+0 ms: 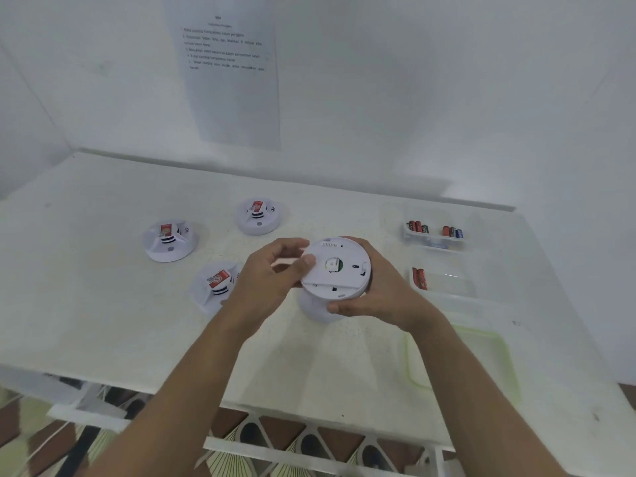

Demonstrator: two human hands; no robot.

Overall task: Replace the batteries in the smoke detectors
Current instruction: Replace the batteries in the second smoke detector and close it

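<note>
Fingers (344, 308) of right hand (373, 297) curl round detector (335, 270) rim; left hand (272, 273) grips the opposite edge, thumb on the back plate. Detector held underside-up above white table (103, 304). Left of it: three more detectors (170, 241). Right of it: battery trays (435, 235). Behind it: white wall (413, 98), printed sheet (234, 80).

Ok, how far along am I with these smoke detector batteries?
Early, it seems. Nothing shows as finished: three detectors sit face up on the table. In hand: a fourth detector, back up, gripped by the right hand, left hand thumb on its back. Left: probably every swap, using batteries from the far tray.
</note>
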